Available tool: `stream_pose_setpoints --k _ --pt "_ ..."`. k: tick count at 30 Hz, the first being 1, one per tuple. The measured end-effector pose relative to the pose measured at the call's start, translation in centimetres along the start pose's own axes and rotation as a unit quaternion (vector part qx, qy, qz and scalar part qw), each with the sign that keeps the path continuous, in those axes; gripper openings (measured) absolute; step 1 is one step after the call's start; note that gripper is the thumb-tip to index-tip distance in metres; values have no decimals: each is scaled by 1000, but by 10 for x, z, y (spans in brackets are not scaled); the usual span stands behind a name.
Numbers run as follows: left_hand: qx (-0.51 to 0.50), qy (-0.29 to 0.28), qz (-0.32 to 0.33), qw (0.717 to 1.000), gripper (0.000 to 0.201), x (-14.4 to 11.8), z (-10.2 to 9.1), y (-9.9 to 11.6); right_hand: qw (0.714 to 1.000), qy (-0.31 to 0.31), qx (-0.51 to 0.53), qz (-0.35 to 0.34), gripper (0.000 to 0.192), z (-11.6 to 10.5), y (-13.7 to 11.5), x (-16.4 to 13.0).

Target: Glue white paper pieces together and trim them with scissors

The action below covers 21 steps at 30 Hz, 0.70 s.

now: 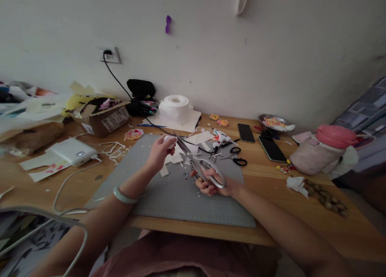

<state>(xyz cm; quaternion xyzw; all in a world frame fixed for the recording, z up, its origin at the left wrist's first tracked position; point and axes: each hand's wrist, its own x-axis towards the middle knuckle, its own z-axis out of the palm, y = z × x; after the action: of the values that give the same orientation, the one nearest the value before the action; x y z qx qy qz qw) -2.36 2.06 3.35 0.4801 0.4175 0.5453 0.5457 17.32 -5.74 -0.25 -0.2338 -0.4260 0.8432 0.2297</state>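
— Fingers first: what are they doing?

— Those of the right hand are threaded through the handles of the big silver scissors and clenched on them. Those of the left hand pinch a small white paper piece just at the blades' tip.

— Where are the scissors?

— Held a little above the grey cutting mat, near the middle of the desk.

— Which way do they point?

— Handles sit near the person, blades run up and to the left, away toward the wall. That diagonal is the long axis, and the tip meets the paper.

— How far along does the cutting look?

— Well under way, I'd judge. White paper scraps and slivers lie across the mat, more trimmings sit beside its far left corner, and several colourful cut-outs lie finished on the desk. The piece in hand is not yet finished, since the blades are on it. I can't tell how many remain.

— Anything else close by?

— A glue gun, small black-handled scissors and a tissue roll beyond the mat.
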Motion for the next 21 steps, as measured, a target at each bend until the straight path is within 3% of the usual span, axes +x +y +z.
stream_pose_setpoints --k 21 --pt "19 8 -9 1000 15 -3 1 5 999 -14 28 14 36 -1 -1 1"
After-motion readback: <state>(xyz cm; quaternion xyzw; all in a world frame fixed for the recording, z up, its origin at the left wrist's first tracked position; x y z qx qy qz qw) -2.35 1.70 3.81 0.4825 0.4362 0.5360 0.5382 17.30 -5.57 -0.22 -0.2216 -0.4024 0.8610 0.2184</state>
